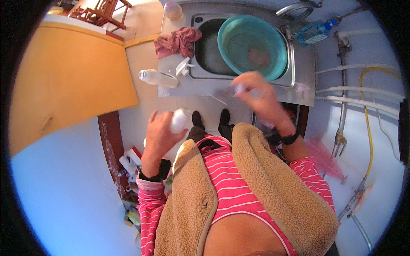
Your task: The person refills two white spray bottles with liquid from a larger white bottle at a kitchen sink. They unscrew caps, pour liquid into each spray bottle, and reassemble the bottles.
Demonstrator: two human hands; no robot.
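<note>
My left hand (pixel 160 132) is closed around a white bottle (pixel 180 121), its neck pointing up and away from me in front of the counter. Raised over the counter's front edge, my right hand (pixel 261 96) is motion-blurred and pinches a small pale object (pixel 239 89), perhaps a cap. A white trigger spray head (pixel 184 66) lies loose on the metal counter, its thin dip tube (pixel 216 98) reaching past the front edge. Left of it, a translucent bottle (pixel 160 78) rests on its side near the counter's left edge.
In the steel sink (pixel 208 72) sits a teal basin (pixel 232 48) with a brownish flat piece (pixel 259 56) inside. A pink cloth (pixel 176 41), a pink-capped bottle (pixel 173 11), a blue bottle (pixel 315 32) and a faucet (pixel 296 9) surround it. Pipes (pixel 342 121) line the right wall.
</note>
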